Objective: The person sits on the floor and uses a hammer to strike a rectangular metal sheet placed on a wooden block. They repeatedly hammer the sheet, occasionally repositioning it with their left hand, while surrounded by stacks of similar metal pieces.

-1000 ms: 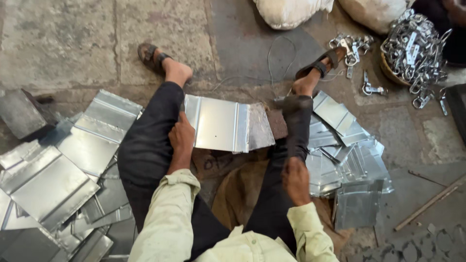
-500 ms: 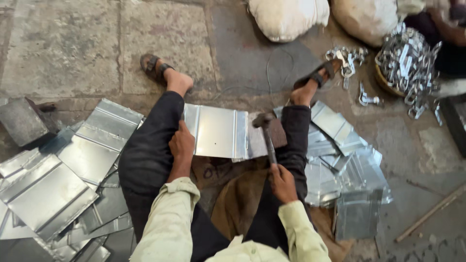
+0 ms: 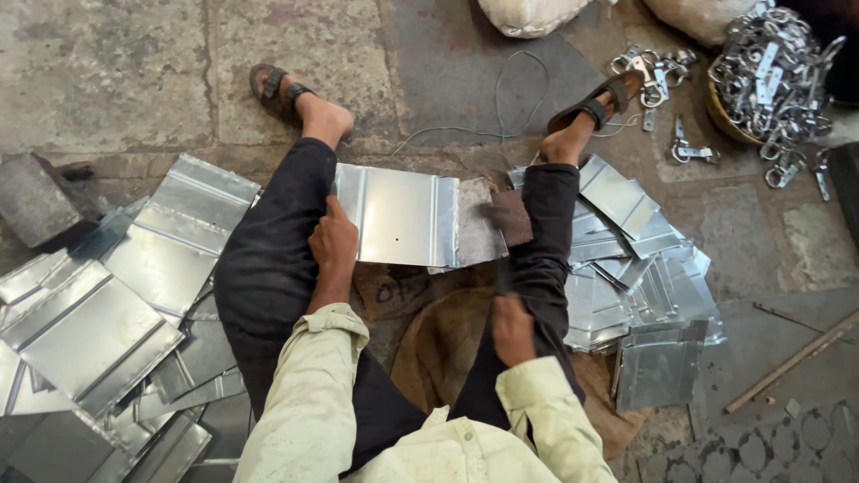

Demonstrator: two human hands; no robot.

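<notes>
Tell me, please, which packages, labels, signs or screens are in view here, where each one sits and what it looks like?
No labels, signs or screens show.
White sack: top edge, centre, bulging, cut off by the frame.
Second pale sack: top right, rounded, beside the basket of metal clasps.
Brown burlap sack: under the seated person, flat, with dark markings.

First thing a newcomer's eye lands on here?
The shiny ribbed rectangular metal sheet lying between the person's legs, with the left hand pressing its left edge. Next, the right hand holding a hammer whose head rests at the sheet's right edge. Stacks of similar silver sheets flank both sides.
</notes>
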